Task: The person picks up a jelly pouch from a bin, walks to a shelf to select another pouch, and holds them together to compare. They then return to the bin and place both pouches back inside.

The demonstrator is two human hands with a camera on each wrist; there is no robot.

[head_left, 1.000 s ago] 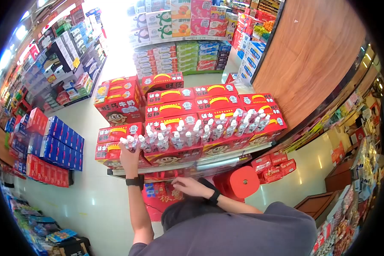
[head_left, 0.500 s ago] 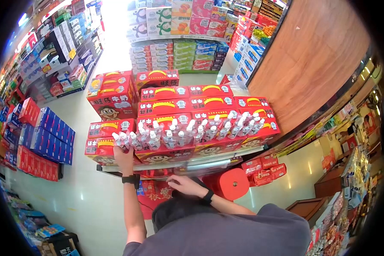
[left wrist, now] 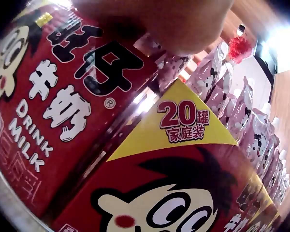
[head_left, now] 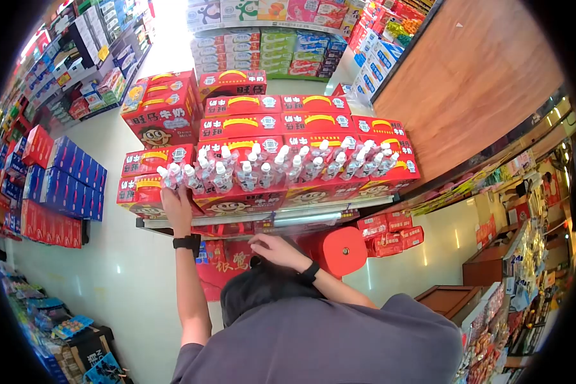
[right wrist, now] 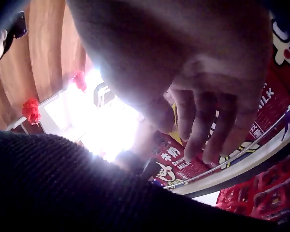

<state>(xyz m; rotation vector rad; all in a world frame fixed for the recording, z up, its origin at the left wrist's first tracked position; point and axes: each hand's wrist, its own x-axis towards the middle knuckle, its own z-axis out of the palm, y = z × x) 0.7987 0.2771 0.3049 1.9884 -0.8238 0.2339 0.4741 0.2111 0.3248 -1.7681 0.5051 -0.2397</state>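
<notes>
A row of pinkish plastic drink pouches (head_left: 246,178) with white caps stands along the front top of red milk cartons (head_left: 249,203). At the row's left end, my left hand (head_left: 177,208) holds a pouch (head_left: 171,178) low, below its cap. Its fingertips are partly hidden among the pouches. In the left wrist view, that hand hangs over two carton fronts (left wrist: 179,193), close to the nearest pouches (left wrist: 208,72). My right hand (head_left: 280,251) is held in front of the shelf edge, fingers loosely bent and nothing in them. Behind its fingers, the right wrist view shows carton fronts (right wrist: 171,162).
More red cartons (head_left: 163,109) are stacked behind the row. A red stool (head_left: 344,251) and red packs (head_left: 390,233) sit below the shelf edge (head_left: 288,217) at right. A wooden panel (head_left: 467,83) rises on the right; blue boxes (head_left: 77,173) stand left.
The head view has shifted, so the shelf sits higher and further left in it. My left hand stays at the row's left end; my right hand stays before the shelf.
</notes>
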